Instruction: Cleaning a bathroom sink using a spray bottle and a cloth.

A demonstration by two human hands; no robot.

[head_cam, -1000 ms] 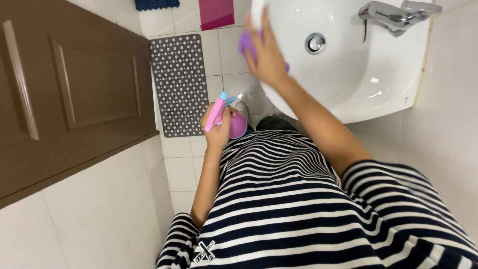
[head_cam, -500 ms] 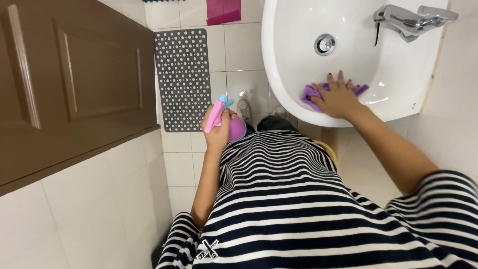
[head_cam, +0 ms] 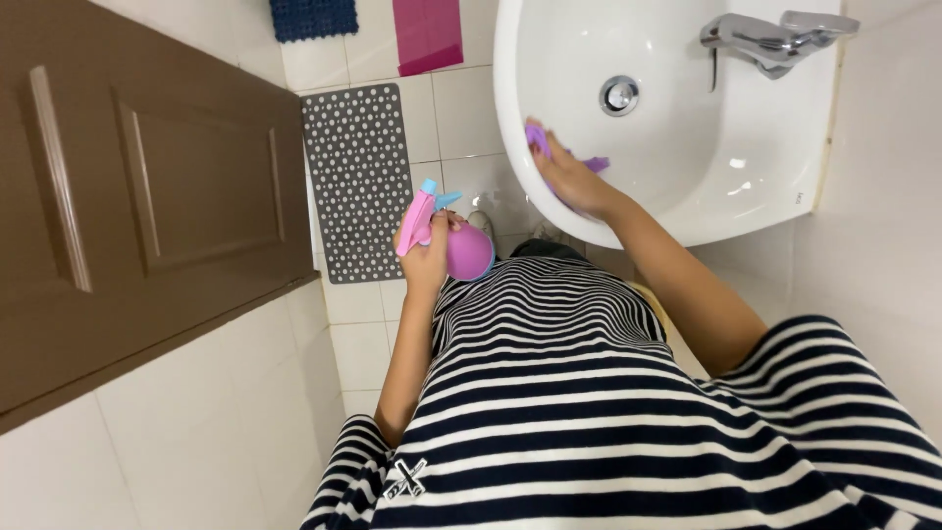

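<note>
1. The fingers of the right hand (head_cam: 574, 182) lie flat and close together, pressed on a purple cloth (head_cam: 542, 142). The cloth shows beyond the fingertips and at the far side of the hand; the rest is hidden under the palm.
2. The cloth lies against the inner wall of the white washbasin (head_cam: 687, 196), on the side of the bowl nearest the person's left arm.
3. Beyond the right fingers, toward the middle of the bowl, sits the round metal drain (head_cam: 619, 95). Further out, at the back rim, stands the chrome tap (head_cam: 770, 37), well apart from the hand.
4. The fingers of the left hand (head_cam: 429, 257) are wrapped tight around the neck of a spray bottle (head_cam: 461, 245). The bottle has a pink trigger head with a light blue nozzle tip and a rounded purple body.
5. The bottle is held in the air close to the chest, its head tilted away from the washbasin. It is apart from the basin rim and touches nothing but the hand.
6. Below and beyond the left fingers, a grey mat (head_cam: 358, 177) with white dots lies on the white tiled floor (head_cam: 245, 412).
7. Further out from the mat lie a dark blue mat (head_cam: 314, 17) and a pink mat (head_cam: 428, 32), both cut off by the picture edge.
8. To the outer side of the left hand stands a brown panelled door (head_cam: 137, 186).
9. Both arms come out of a striped shirt (head_cam: 589, 412), dark and white.
</note>
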